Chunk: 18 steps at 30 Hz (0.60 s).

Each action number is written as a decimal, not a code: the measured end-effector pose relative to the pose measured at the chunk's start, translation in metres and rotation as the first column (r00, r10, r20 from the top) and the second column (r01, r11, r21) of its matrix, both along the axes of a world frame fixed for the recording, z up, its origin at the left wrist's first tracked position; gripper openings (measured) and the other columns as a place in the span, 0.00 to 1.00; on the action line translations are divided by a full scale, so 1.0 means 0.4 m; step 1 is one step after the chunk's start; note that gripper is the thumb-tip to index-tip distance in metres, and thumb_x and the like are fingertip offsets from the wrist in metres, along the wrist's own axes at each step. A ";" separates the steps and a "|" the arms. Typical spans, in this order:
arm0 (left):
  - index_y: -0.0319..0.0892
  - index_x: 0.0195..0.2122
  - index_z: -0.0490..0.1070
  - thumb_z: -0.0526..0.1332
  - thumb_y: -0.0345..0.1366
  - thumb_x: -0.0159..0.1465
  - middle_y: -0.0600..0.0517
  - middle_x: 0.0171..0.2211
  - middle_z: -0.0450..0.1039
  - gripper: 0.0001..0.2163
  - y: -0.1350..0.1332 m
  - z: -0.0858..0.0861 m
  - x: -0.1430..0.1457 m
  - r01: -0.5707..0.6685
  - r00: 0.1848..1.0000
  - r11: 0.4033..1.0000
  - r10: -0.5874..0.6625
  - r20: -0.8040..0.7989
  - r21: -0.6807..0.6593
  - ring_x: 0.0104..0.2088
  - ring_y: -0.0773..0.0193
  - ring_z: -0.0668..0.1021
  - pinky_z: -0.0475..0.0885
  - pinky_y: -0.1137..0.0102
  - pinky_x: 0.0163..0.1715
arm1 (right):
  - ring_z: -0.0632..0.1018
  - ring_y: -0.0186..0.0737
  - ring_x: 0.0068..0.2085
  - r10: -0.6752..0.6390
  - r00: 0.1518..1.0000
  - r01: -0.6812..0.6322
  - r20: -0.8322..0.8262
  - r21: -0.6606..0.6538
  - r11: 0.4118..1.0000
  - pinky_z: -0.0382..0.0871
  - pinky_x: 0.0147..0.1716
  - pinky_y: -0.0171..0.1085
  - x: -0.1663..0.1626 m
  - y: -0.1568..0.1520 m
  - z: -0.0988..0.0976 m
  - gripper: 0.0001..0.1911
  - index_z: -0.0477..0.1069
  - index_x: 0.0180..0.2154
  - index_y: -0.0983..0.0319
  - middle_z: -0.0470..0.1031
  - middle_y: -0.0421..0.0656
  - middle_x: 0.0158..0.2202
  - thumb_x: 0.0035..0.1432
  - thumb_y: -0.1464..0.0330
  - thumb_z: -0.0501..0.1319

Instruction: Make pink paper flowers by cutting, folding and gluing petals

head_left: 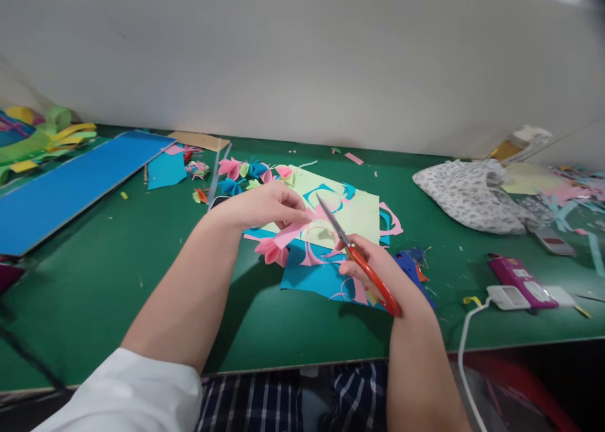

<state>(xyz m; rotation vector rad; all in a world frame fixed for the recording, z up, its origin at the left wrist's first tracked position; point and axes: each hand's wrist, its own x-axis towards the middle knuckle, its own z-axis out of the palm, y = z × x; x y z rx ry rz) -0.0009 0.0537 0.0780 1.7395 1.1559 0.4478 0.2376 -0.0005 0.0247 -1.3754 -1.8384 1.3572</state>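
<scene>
My left hand point(278, 205) pinches a piece of pink paper point(290, 233) between thumb and fingers, above the paper sheets. My right hand point(371, 255) is closed around red-handled scissors point(371, 277), whose grey blades point up and left, just right of the pink paper. Beneath both hands lie a pale green sheet point(366, 211) and a blue sheet point(302, 274), with pink and blue cut-out scraps on top. A pink folded paper flower point(271, 251) sits below my left hand. More pink, blue and green paper flowers point(231, 168) cluster behind it.
A long blue board point(85, 183) lies at the left of the green table point(174, 312), near colourful paper strips point(51, 135). To the right are a patterned cloth point(463, 192), a purple device point(520, 280) and a white cable point(466, 337). A pale wall stands behind.
</scene>
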 end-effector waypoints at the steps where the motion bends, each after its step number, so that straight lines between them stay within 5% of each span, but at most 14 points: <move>1: 0.42 0.20 0.72 0.62 0.41 0.55 0.54 0.18 0.67 0.10 0.003 -0.005 0.006 -0.051 0.999 0.999 0.050 0.012 0.015 0.19 0.72 0.67 0.60 0.78 0.17 | 0.64 0.32 0.22 -0.046 0.999 0.046 -0.023 0.015 0.999 0.58 0.20 0.32 -0.004 0.002 -0.004 0.23 0.67 0.40 0.57 0.63 0.34 0.23 0.45 0.52 0.66; 5: 0.40 0.26 0.75 0.63 0.44 0.54 0.52 0.22 0.70 0.11 -0.005 -0.037 0.048 -0.338 0.933 0.933 0.316 0.170 0.122 0.21 0.71 0.70 0.62 0.78 0.15 | 0.68 0.33 0.26 -0.165 0.936 0.184 -0.312 0.033 0.982 0.65 0.24 0.35 -0.030 -0.002 -0.006 0.27 0.62 0.48 0.56 0.67 0.39 0.33 0.51 0.48 0.59; 8: 0.39 0.26 0.74 0.63 0.44 0.54 0.54 0.19 0.68 0.12 -0.044 -0.073 0.075 -0.445 0.863 0.893 0.408 0.297 0.067 0.20 0.71 0.70 0.63 0.79 0.16 | 0.71 0.35 0.30 -0.191 0.852 0.245 -0.487 0.049 0.968 0.70 0.30 0.37 -0.049 -0.010 0.011 0.26 0.61 0.47 0.56 0.68 0.40 0.34 0.50 0.51 0.61; 14: 0.39 0.29 0.73 0.64 0.45 0.53 0.57 0.17 0.66 0.13 -0.133 -0.153 0.098 -0.511 0.759 0.840 0.540 0.364 -0.182 0.15 0.73 0.67 0.62 0.78 0.13 | 0.65 0.28 0.16 -0.327 0.805 0.412 -0.495 0.070 0.908 0.61 0.15 0.30 -0.062 -0.035 0.044 0.11 0.65 0.39 0.57 0.63 0.32 0.19 0.54 0.62 0.61; 18: 0.39 0.29 0.74 0.64 0.42 0.54 0.56 0.17 0.67 0.11 -0.154 -0.176 0.122 -0.559 0.723 0.818 0.561 0.403 -0.137 0.15 0.74 0.66 0.62 0.79 0.13 | 0.67 0.28 0.17 -0.414 0.771 0.477 -0.484 0.008 0.879 0.63 0.16 0.31 -0.072 -0.058 0.019 0.13 0.63 0.39 0.56 0.63 0.30 0.20 0.51 0.63 0.62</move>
